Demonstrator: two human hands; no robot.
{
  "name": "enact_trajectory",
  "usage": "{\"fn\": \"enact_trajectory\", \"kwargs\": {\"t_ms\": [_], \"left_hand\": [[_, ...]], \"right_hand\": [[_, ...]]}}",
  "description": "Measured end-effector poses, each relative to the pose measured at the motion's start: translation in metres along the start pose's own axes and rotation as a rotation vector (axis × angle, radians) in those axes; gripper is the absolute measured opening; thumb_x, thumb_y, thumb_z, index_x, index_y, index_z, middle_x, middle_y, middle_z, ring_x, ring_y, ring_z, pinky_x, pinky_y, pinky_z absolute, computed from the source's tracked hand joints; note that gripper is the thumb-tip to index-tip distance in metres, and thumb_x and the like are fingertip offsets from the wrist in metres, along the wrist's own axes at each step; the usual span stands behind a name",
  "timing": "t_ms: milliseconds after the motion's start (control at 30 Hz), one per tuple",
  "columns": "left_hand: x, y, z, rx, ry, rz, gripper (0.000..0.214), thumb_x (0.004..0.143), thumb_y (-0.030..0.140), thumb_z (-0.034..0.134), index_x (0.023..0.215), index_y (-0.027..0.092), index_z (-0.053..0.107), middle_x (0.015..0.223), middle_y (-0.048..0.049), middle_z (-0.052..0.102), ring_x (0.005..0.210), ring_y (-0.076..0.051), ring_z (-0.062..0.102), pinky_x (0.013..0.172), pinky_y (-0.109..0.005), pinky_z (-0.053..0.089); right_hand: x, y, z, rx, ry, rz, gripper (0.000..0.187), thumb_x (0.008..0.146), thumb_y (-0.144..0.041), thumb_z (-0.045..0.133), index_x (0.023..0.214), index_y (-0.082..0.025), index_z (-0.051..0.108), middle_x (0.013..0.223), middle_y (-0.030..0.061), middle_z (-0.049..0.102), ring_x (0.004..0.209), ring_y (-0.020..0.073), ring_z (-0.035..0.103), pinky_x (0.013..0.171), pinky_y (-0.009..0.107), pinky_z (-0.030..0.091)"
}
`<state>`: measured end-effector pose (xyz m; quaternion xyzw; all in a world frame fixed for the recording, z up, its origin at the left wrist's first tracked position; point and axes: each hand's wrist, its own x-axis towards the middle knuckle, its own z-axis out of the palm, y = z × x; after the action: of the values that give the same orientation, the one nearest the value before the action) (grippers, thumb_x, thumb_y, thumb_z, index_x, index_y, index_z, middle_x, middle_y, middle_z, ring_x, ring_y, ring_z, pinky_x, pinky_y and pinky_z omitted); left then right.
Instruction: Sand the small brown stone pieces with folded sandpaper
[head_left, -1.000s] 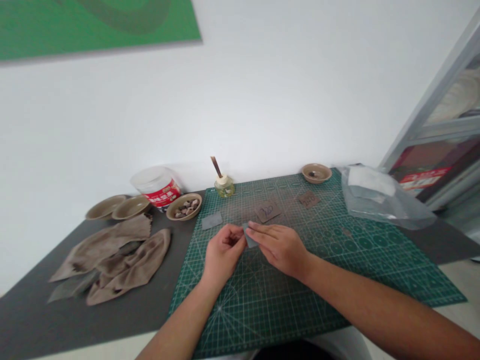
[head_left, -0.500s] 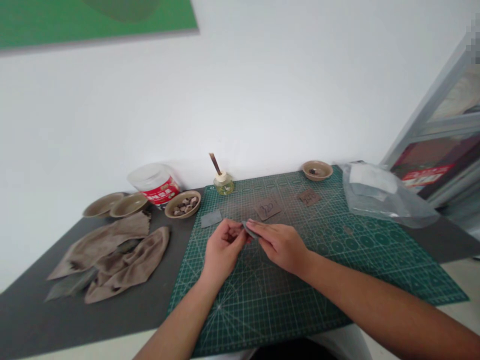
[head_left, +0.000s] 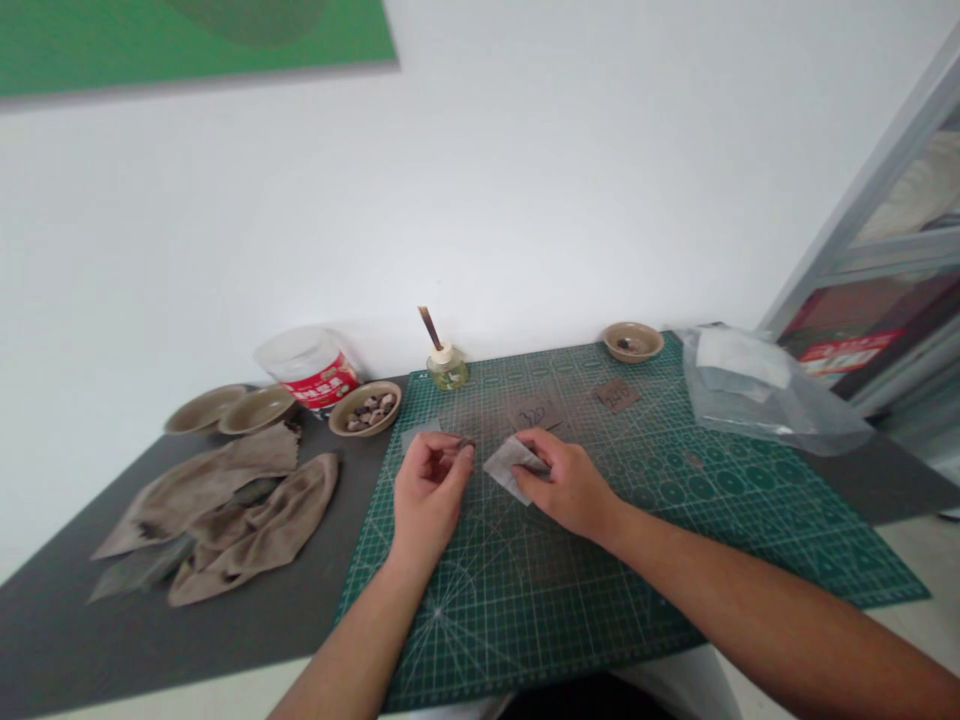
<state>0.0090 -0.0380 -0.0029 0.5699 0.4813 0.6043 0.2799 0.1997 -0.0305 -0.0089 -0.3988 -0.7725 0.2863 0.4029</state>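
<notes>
Hands apart: left hand (head_left: 429, 478) curled, pinching small dark piece (head_left: 466, 443); right hand (head_left: 566, 487) gripping folded grey abrasive sheet (head_left: 508, 468) on green cutting mat (head_left: 570, 620); numbered square (head_left: 534, 414) lying beyond, untouched.

Four shallow bowls (head_left: 259, 410), two cloths (head_left: 202, 470), two hands (head_left: 427, 490)

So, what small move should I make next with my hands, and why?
Probably lower the small dark piece from the left hand onto the grey sheet, perhaps sandpaper. The right hand already rests on that sheet on the green cutting mat, so it seems steady, and the piece is just beside it.
</notes>
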Motion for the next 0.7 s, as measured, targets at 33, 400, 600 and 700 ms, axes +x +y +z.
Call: {"fn": "enact_trajectory", "kwargs": {"t_ms": [33,400,600,700], "left_hand": [[0.001,-0.001,-0.001,0.011,0.004,0.008,0.015,0.08,0.025,0.069,0.087,0.019,0.057,0.078,0.0005,0.059,0.068,-0.013,0.058,0.064,-0.024,0.048],[-0.004,-0.003,0.001,0.227,-0.325,0.124,0.007,0.08,0.019,0.066,0.086,0.02,0.063,0.083,-0.0025,0.063,0.077,-0.017,0.06,0.073,-0.029,0.049],[-0.003,0.003,-0.005,0.406,-0.394,0.172,0.021,0.083,0.019,0.061,0.104,0.021,0.061,0.093,-0.004,0.064,0.082,-0.018,0.061,0.075,-0.031,0.049],[0.0,0.012,-0.013,0.601,-0.489,0.21,0.021,0.084,0.022,0.06,0.105,0.022,0.062,0.097,-0.0057,0.063,0.093,-0.022,0.06,0.082,-0.035,0.048]], "right_hand": [[0.0,0.0,0.001,0.022,-0.025,0.003,0.031,0.086,-0.021,0.062,0.116,-0.022,0.057,0.09,0.0008,0.072,0.076,0.017,0.068,0.07,0.027,0.053],[0.007,0.004,-0.009,0.222,-0.117,-0.012,0.022,0.089,-0.027,0.062,0.11,-0.023,0.064,0.094,0.0003,0.07,0.076,0.0142,0.063,0.069,0.026,0.05],[0.005,0.004,-0.011,0.189,-0.113,0.036,0.016,0.08,-0.023,0.069,0.095,-0.02,0.064,0.083,-0.0007,0.068,0.071,0.0139,0.061,0.066,0.024,0.048],[0.004,0.003,-0.012,0.006,-0.108,-0.044,0.018,0.072,-0.016,0.072,0.087,-0.019,0.063,0.078,-0.002,0.064,0.07,0.0139,0.058,0.065,0.025,0.045]]}}
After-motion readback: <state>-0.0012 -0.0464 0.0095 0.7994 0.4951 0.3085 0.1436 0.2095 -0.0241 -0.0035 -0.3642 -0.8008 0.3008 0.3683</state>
